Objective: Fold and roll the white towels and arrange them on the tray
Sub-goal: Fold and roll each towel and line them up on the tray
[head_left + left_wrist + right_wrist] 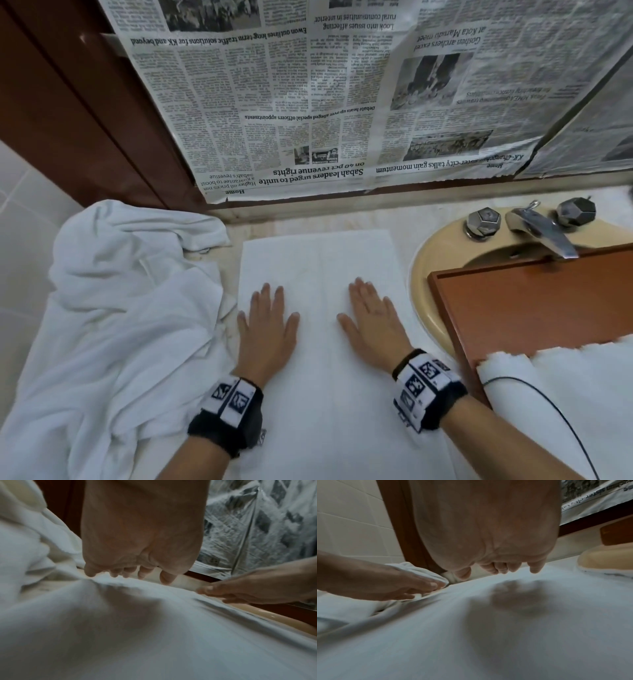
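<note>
A white towel (318, 260) lies flat and folded into a long strip on the counter, running toward me. My left hand (265, 322) and right hand (371, 320) both rest palm-down on it with straight, spread fingers, side by side. The left wrist view shows the same towel (154, 635) under my left hand (137, 573), with my right hand (243, 593) flat beside it. The right wrist view shows my right hand (503, 566) over the towel (488, 635). A brown wooden tray (534, 301) sits over the sink at right, with a white rolled towel (555, 394) at its near end.
A heap of crumpled white towels (113, 308) lies on the counter to the left. A beige sink (431, 260) with a chrome tap (541, 233) is at the right. Newspaper (308, 96) covers the wall behind. A black cable (555, 407) crosses the rolled towel.
</note>
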{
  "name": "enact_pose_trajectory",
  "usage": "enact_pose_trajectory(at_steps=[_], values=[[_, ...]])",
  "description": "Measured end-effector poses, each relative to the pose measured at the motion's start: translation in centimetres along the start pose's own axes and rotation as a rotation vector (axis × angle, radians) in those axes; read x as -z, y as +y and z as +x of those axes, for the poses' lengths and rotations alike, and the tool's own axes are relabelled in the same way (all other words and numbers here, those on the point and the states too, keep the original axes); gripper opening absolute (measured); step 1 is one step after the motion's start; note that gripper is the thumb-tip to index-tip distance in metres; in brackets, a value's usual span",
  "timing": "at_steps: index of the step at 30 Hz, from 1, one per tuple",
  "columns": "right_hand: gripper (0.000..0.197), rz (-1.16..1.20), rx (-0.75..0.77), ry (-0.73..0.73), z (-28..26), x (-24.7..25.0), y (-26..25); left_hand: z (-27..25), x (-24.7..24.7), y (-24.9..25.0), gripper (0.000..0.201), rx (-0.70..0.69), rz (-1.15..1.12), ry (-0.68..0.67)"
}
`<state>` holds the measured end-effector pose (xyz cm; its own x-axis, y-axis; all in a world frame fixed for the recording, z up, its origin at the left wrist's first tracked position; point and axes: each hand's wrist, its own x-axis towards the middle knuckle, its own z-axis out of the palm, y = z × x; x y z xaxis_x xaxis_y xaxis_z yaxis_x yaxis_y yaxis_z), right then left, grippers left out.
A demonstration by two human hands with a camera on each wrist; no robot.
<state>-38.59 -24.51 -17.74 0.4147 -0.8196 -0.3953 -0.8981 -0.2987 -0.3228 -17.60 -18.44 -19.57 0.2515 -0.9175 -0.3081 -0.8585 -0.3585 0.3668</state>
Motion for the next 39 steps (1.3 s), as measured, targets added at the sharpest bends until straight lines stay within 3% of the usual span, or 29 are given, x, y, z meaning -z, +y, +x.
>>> enact_pose_trajectory(at_steps=[3,6,10,14,18,23,27,32,39], values=[[0.066,-0.016,-0.003,-0.024,-1.6,-1.2,0.0,-2.8,-1.8,-0.6,0.092,-0.033,0.074,-0.022],[0.067,-0.048,-0.077,-0.030,-2.4,-1.7,2.3,-3.8,-2.0,-2.7,0.078,-0.007,0.045,0.058],[0.067,-0.039,-0.142,0.028,-3.7,-1.4,4.3,-5.0,-1.0,-4.3,0.058,0.062,-0.191,0.176],[0.068,-0.031,-0.059,0.044,-6.1,-2.5,3.0,-7.1,-0.5,-4.5,0.053,0.114,-0.210,0.224],[0.090,-0.074,-0.029,0.021,-7.5,-4.7,2.6,-8.3,-0.5,-4.0,0.029,0.187,-0.126,0.132],[0.089,-0.074,-0.035,0.036,-7.4,-5.5,2.8,-8.4,0.3,-3.4,0.019,0.295,-0.429,0.119],[0.091,-0.075,-0.035,0.047,-7.4,-5.5,2.8,-8.8,0.8,-3.0,0.035,0.291,-0.548,0.114],[0.092,-0.083,-0.045,0.062,-7.5,-5.5,2.7,-9.5,1.1,-4.4,0.036,0.300,-0.523,0.101],[0.094,-0.098,-0.065,0.082,-7.5,-5.6,2.6,-11.3,-1.4,-5.9,0.046,0.153,-0.354,0.351]])
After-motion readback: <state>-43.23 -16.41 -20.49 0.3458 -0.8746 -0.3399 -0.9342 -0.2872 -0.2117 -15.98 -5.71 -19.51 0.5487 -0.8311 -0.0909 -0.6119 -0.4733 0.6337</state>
